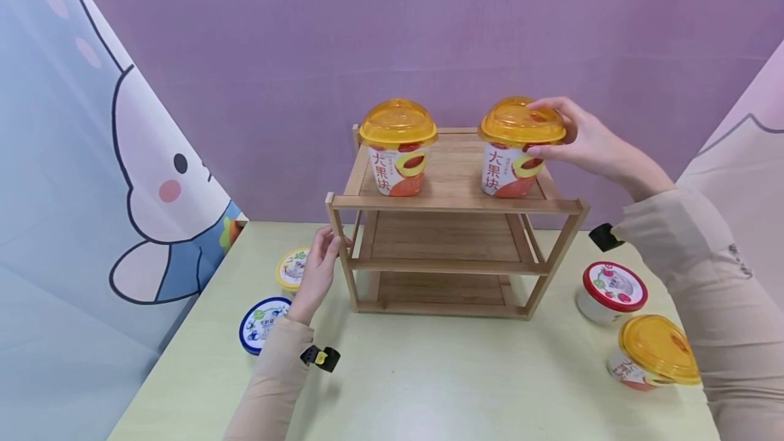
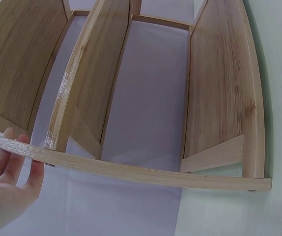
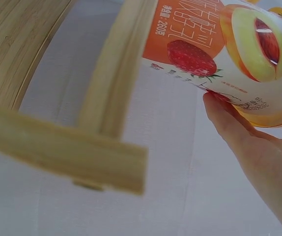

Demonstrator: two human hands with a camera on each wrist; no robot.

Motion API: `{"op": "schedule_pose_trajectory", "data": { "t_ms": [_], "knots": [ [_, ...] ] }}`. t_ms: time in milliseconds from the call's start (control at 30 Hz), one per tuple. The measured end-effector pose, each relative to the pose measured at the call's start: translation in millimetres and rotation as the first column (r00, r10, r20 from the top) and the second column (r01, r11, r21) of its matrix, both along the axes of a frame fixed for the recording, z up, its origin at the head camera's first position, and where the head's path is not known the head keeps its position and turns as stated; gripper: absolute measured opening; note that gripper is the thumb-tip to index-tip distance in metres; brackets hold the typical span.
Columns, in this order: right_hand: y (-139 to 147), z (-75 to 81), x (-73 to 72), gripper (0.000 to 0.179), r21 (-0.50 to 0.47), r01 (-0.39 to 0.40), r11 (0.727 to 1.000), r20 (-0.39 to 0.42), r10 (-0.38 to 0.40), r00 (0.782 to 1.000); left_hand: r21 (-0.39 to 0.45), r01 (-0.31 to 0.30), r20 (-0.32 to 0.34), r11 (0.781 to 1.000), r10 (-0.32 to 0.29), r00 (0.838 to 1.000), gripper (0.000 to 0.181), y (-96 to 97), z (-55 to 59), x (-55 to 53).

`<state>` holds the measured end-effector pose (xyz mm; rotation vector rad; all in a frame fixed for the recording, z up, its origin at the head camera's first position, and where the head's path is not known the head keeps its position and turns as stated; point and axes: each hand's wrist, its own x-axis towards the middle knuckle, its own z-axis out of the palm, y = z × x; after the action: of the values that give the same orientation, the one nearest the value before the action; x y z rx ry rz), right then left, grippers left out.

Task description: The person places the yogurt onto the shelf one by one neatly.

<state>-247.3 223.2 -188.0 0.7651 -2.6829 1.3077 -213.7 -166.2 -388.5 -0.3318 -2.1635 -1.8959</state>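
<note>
A three-tier wooden shelf rack (image 1: 441, 237) stands on the table. My right hand (image 1: 591, 141) grips a yogurt cup (image 1: 508, 169) with a domed orange lid, thumb on its side and fingers at the lid. This cup is upright over the right end of the top tier; whether its base touches the board I cannot tell. A matching yogurt cup (image 1: 398, 172) is on the top tier's left side. My left hand (image 1: 318, 271) holds the rack's left front post (image 2: 131, 172), with fingertips showing past the wood in the left wrist view.
Left of the rack are a yellow-rimmed tub (image 1: 290, 268) and a blue-rimmed tub (image 1: 260, 325), partly behind the left arm. On the right stand a red-rimmed tub (image 1: 612, 291) and another orange-lidded cup (image 1: 655, 352), close to the right sleeve. A purple backdrop (image 1: 275, 87) hangs behind.
</note>
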Motion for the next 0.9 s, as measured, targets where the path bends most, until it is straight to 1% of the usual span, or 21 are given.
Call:
{"op": "schedule_pose_trajectory", "data": {
  "t_ms": [233, 400, 500, 700, 800, 900],
  "knots": [
    [2, -0.2, 1.8, 0.055, 0.005, -0.017, 1.0, -0.008, 0.017, 1.0, 0.006, -0.001, -0.015, 1.0, 0.001, 1.0, 0.029, 0.5, -0.6, -0.5],
    [4, -0.8, 3.2, 0.063, 0.003, -0.044, 0.999, -0.031, 0.044, 0.999, 0.005, -0.004, -0.029, 1.0, 0.004, 1.0, 0.03, 0.6, -0.7, -0.5],
    [3, -1.6, 5.0, 0.067, 0.002, -0.045, 0.999, -0.047, 0.045, 0.998, 0.007, -0.007, -0.038, 1.0, 0.007, 0.999, 0.031, 0.7, -0.9, -0.2],
    [3, -2.6, 9.5, 0.064, -0.002, -0.026, 1.0, -0.071, 0.026, 0.997, 0.016, 0.001, -0.03, 1.0, -0.001, 1.0, 0.031, 0.4, -1.0, 0.3],
    [3, -3.5, 13.2, 0.063, -0.007, 0.011, 1.0, -0.074, -0.011, 0.997, 0.02, 0.01, -0.024, 1.0, -0.01, 1.0, 0.031, 0.1, 0.0, 0.4],
    [5, -6.0, 17.3, 0.062, -0.029, 0.054, 0.998, -0.094, -0.057, 0.994, 0.022, 0.014, -0.018, 1.0, -0.013, 1.0, 0.032, 0.3, 1.1, 0.2]
  ]
}}
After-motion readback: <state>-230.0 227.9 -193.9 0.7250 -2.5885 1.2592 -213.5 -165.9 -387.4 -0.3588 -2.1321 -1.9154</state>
